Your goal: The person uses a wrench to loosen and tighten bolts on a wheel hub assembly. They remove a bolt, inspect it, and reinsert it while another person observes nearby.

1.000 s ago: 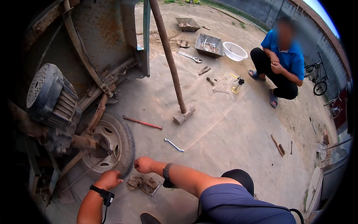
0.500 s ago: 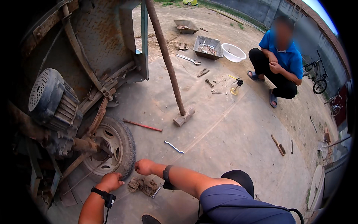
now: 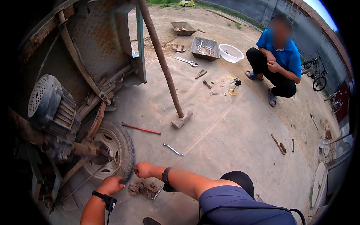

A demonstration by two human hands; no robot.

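Left hand (image 3: 111, 185), right hand (image 3: 143, 170): both curled beside one wheel (image 3: 113, 146) (whether grasping anything, cannot tell). One crumpled rag (image 3: 138, 187) close; two metal trays (image 3: 205, 56) (image 3: 183, 33), one white basin (image 3: 233, 59) beyond.

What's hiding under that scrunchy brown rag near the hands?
The rag lies on the grey ground. A silvery metal piece shows at its right edge, but I can't tell whether it goes underneath. Anything else under there is covered.

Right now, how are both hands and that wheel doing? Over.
Left hand at lower edge of wheel; right hand curled beside it; contact unclear. Wheel on its axle. Crumpled brown rag on the ground, close to both hands.
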